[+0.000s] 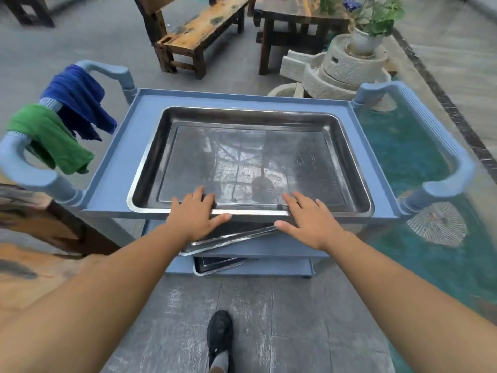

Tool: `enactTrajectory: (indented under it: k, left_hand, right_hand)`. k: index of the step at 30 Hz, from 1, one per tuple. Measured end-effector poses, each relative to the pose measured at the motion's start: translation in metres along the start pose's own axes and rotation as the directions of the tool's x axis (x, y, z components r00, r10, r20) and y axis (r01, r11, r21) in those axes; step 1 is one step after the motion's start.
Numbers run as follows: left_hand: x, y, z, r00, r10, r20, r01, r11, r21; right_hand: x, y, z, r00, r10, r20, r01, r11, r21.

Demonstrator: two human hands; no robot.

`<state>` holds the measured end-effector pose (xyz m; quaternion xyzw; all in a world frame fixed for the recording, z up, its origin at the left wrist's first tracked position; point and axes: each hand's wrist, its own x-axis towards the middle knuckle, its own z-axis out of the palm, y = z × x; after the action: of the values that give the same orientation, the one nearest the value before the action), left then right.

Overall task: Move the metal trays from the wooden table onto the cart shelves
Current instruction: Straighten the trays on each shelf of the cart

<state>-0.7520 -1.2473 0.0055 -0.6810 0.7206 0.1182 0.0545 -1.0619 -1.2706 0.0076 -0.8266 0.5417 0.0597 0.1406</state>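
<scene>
A large metal tray [242, 146] lies flat on the top shelf of the blue cart [115, 162]. My left hand [193, 214] and my right hand [306, 219] rest flat on its near rim, fingers spread over the inside wall and thumbs splayed below the rim. A second metal tray [231, 239] sits askew on the middle shelf, one corner sticking out toward me. A third tray [215, 266] shows on the bottom shelf, mostly hidden. The wooden table [32, 265] is at my left, with no tray on the part in view.
A blue cloth [78, 100] and a green cloth [48, 138] hang on the cart's left handle. A wooden bench [204, 28] and a stone mill [347, 68] stand beyond the cart. A green pool [419, 157] lies to the right. My shoe [219, 332] is on the grey floor.
</scene>
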Motion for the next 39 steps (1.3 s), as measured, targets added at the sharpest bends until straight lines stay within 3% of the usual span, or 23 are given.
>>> enactTrajectory:
  k: [3,5,11,14,22,30,39]
  left_hand:
    - [-0.038,0.013,0.015,0.984,0.020,-0.176,-0.023,1.000,-0.016]
    - [-0.064,0.018,0.028,0.977,0.018,-0.211,-0.027,0.999,-0.041]
    - [-0.111,0.026,0.056,0.996,0.010,-0.088,-0.020,0.993,-0.115]
    - [-0.107,0.023,0.074,0.999,0.029,-0.027,-0.032,0.987,-0.157]
    - [-0.005,-0.001,0.181,1.000,0.014,0.026,-0.012,0.997,-0.076]
    - [0.118,-0.029,0.301,0.996,-0.027,-0.088,0.025,0.999,-0.033]
    - [0.139,-0.032,0.343,0.958,0.034,-0.284,0.001,0.993,0.122]
  right_hand:
    - [-0.037,-0.011,0.018,0.986,-0.059,-0.155,0.044,0.994,-0.098]
    - [-0.059,-0.016,0.030,0.979,-0.043,-0.201,0.023,0.994,-0.103]
    - [-0.102,-0.027,0.073,0.999,0.004,-0.045,-0.005,1.000,-0.017]
    - [-0.102,-0.025,0.094,0.999,0.028,-0.033,-0.026,0.997,0.074]
    - [0.000,0.017,0.197,0.993,0.105,-0.045,-0.097,0.982,0.165]
    - [0.152,0.087,0.288,0.964,0.011,-0.265,-0.013,1.000,-0.006]
    - [0.204,0.135,0.304,0.985,-0.023,-0.170,0.004,0.994,-0.111]
